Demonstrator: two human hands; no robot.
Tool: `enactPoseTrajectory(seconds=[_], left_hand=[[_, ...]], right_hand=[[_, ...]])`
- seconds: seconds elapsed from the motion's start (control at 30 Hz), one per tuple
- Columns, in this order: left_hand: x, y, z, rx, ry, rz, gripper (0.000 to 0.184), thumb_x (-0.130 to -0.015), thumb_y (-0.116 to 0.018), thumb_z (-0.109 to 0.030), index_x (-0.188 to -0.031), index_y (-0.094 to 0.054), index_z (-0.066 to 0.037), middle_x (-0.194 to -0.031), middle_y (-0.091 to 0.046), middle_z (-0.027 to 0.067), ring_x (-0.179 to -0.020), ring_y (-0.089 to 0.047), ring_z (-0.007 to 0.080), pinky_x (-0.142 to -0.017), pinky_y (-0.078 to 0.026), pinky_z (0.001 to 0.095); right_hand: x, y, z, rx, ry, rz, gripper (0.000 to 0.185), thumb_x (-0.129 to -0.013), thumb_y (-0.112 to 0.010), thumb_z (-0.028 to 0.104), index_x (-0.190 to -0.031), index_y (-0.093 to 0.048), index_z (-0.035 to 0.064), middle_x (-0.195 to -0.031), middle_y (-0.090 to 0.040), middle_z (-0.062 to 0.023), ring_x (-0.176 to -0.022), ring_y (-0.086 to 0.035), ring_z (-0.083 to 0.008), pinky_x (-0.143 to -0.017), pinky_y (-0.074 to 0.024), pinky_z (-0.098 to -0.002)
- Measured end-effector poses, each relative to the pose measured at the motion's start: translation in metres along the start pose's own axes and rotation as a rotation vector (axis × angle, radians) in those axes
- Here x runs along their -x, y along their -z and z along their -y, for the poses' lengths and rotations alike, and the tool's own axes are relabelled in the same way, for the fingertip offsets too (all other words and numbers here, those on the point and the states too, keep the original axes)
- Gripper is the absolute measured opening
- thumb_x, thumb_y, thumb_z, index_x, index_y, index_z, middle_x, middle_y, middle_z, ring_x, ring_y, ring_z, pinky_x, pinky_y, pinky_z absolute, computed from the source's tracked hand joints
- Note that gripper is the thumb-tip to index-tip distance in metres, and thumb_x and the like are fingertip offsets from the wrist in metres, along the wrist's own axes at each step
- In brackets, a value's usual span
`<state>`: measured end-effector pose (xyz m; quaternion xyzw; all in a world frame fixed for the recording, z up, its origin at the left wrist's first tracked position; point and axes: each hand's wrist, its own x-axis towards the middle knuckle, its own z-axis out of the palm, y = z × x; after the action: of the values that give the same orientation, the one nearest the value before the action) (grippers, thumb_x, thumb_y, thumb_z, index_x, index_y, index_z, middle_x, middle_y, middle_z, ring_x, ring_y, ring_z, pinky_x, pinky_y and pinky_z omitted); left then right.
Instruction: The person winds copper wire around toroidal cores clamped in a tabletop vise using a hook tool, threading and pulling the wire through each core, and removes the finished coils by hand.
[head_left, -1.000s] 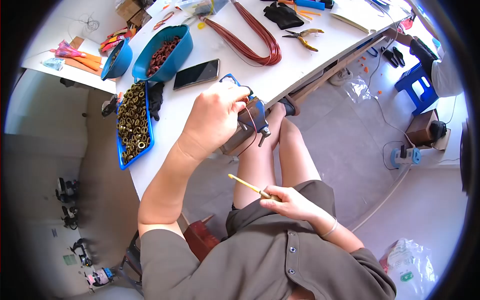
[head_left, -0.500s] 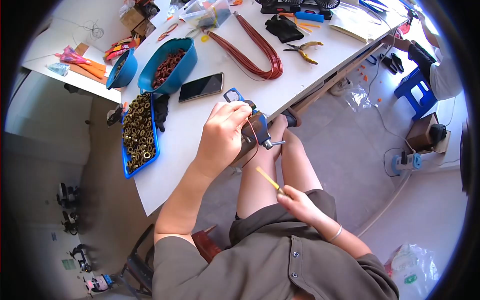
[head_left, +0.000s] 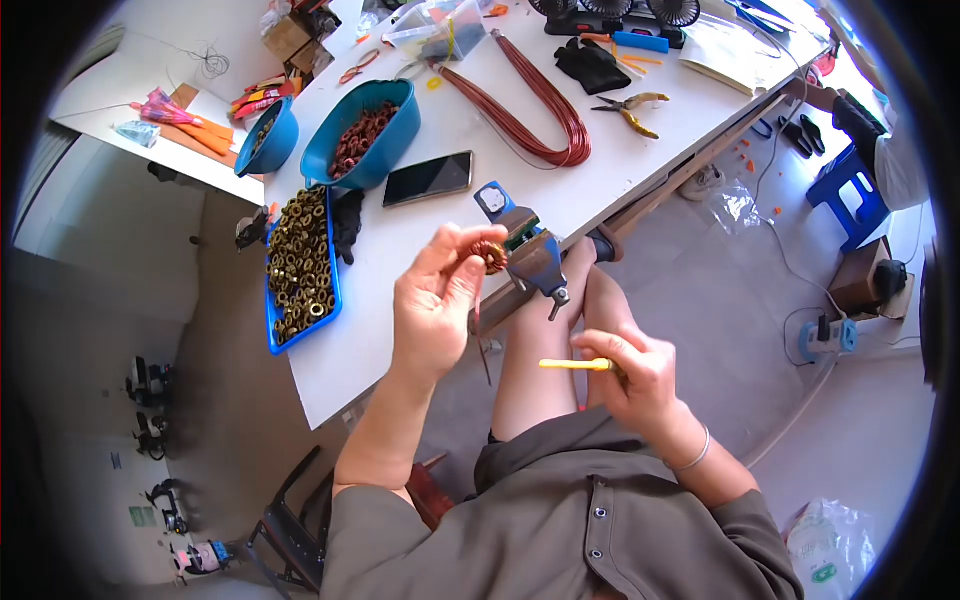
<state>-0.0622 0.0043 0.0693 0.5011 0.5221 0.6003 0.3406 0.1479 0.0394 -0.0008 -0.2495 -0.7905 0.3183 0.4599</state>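
Between the thumb and fingers of my left hand (head_left: pixel 430 305) is a ring core wound with copper wire (head_left: pixel 490 257), with a loose wire end hanging below it. The ring is just left of a small blue bench vise (head_left: pixel 541 268) at the table edge. My right hand (head_left: pixel 642 378) is closed around a slim tool with a yellow shaft (head_left: pixel 572 365); its handle is mostly hidden in my fist. The shaft points left, below the vise and apart from the ring.
On the white table (head_left: pixel 375 270) lie a blue tray of bare ring cores (head_left: pixel 300 265), a teal bin of wound rings (head_left: pixel 365 140), a phone (head_left: pixel 428 179), a copper wire bundle (head_left: pixel 570 150), pliers (head_left: pixel 635 113) and a black glove (head_left: pixel 585 67). Another person's arm (head_left: pixel 850 115) shows at right.
My left hand has turned, and the wound ring now shows beside the vise. My right hand has risen toward the vise, and the yellow shaft has swung to nearly level. The view has shifted slightly.
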Motion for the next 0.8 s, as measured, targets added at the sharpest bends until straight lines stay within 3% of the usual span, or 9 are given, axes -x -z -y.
enactPoseTrajectory(seconds=[0.2, 0.27, 0.47, 0.6, 0.63, 0.7, 0.73, 0.77, 0.8], left_hand=[[0.014, -0.023, 0.005, 0.075, -0.035, 0.016, 0.015, -0.093, -0.047, 0.000, -0.107, -0.054, 0.001, -0.103, -0.060, 0.0060, -0.088, -0.053, 0.0077, -0.080, -0.044, 0.0190], [0.016, -0.029, 0.004, 0.037, -0.038, 0.013, 0.015, -0.092, -0.048, 0.001, -0.105, -0.055, -0.001, -0.099, -0.058, 0.0041, -0.088, -0.053, 0.0075, -0.080, -0.043, 0.0187], [0.026, -0.036, 0.013, 0.021, 0.044, 0.029, 0.013, -0.092, -0.048, -0.001, -0.103, -0.055, -0.003, -0.104, -0.060, 0.0095, -0.086, -0.055, 0.0108, -0.080, -0.046, 0.0227], [0.031, -0.038, 0.019, -0.010, -0.094, 0.039, 0.033, -0.093, -0.047, -0.002, -0.123, -0.054, -0.013, -0.103, -0.060, 0.0109, -0.087, -0.054, 0.0118, -0.080, -0.046, 0.0238], [0.032, -0.037, 0.021, -0.021, -0.135, 0.055, 0.037, -0.093, -0.047, -0.001, -0.126, -0.052, -0.016, -0.103, -0.060, 0.0115, -0.087, -0.055, 0.0123, -0.080, -0.045, 0.0243], [0.035, -0.036, 0.017, -0.118, -0.094, 0.108, 0.025, -0.094, -0.047, -0.003, -0.118, -0.053, -0.003, -0.104, -0.059, 0.0115, -0.088, -0.054, 0.0133, -0.081, -0.045, 0.0247], [0.038, -0.045, 0.013, -0.040, -0.076, 0.055, 0.010, -0.092, -0.047, 0.000, -0.099, -0.054, 0.001, -0.099, -0.057, 0.0064, -0.084, -0.052, 0.0113, -0.077, -0.043, 0.0219], [0.040, -0.046, 0.014, -0.037, -0.070, 0.055, 0.010, -0.092, -0.047, 0.000, -0.099, -0.054, 0.001, -0.099, -0.057, 0.0064, -0.084, -0.052, 0.0113, -0.077, -0.043, 0.0219], [0.041, -0.047, 0.015, -0.068, -0.057, 0.057, 0.010, -0.091, -0.048, 0.000, -0.098, -0.055, 0.001, -0.099, -0.057, 0.0066, -0.084, -0.052, 0.0118, -0.077, -0.043, 0.0218]], right_hand=[[-0.036, -0.014, 0.023, 0.140, 0.232, -0.220, 0.034, -0.073, -0.070, 0.010, -0.106, -0.066, 0.0108, -0.063, -0.053, 0.0012, -0.047, -0.051, -0.0113, -0.042, -0.0396, -0.0247], [-0.042, -0.014, 0.032, 0.157, 0.285, -0.194, 0.031, -0.069, -0.072, 0.007, -0.100, -0.066, 0.0043, -0.078, -0.064, -0.0063, -0.057, -0.060, -0.0146, -0.045, -0.0432, -0.0235], [-0.041, -0.017, 0.030, 0.199, 0.412, -0.222, 0.024, -0.058, -0.075, 0.011, -0.080, -0.066, 0.0081, -0.075, -0.061, -0.0023, -0.054, -0.057, -0.0120, -0.044, -0.0396, -0.0215], [-0.036, -0.012, 0.019, 0.221, 0.538, -0.254, 0.019, -0.060, -0.076, 0.011, -0.076, -0.065, 0.0084, -0.077, -0.062, -0.0022, -0.049, -0.052, -0.0096, -0.045, -0.0395, -0.0225], [-0.034, -0.003, 0.018, 0.161, 0.455, -0.203, 0.018, -0.063, -0.076, 0.009, -0.077, -0.065, 0.0072, -0.077, -0.062, -0.0031, -0.051, -0.054, -0.0127, -0.046, -0.0411, -0.0247], [-0.043, -0.008, 0.010, -0.146, 0.197, -0.437, 0.012, -0.071, -0.070, 0.000, -0.076, -0.060, 0.0037, -0.069, -0.059, -0.0061, -0.053, -0.053, -0.0152, -0.051, -0.0421, -0.0253], [-0.043, -0.007, 0.001, -0.377, -0.032, -0.386, 0.009, -0.078, -0.066, 0.000, -0.077, -0.057, 0.0021, -0.064, -0.055, -0.0024, -0.050, -0.047, -0.0086, -0.049, -0.0378, -0.0210], [-0.042, 0.000, 0.003, -0.576, -0.370, -0.273, 0.009, -0.084, -0.063, 0.004, -0.079, -0.056, 0.0022, -0.061, -0.050, 0.0017, -0.048, -0.040, -0.0032, -0.045, -0.0302, -0.0179], [-0.042, -0.002, 0.000, -0.764, -0.451, -0.273, 0.010, -0.085, -0.062, 0.005, -0.078, -0.055, 0.0028, -0.060, -0.049, 0.0022, -0.047, -0.037, -0.0019, -0.044, -0.0266, -0.0173]])
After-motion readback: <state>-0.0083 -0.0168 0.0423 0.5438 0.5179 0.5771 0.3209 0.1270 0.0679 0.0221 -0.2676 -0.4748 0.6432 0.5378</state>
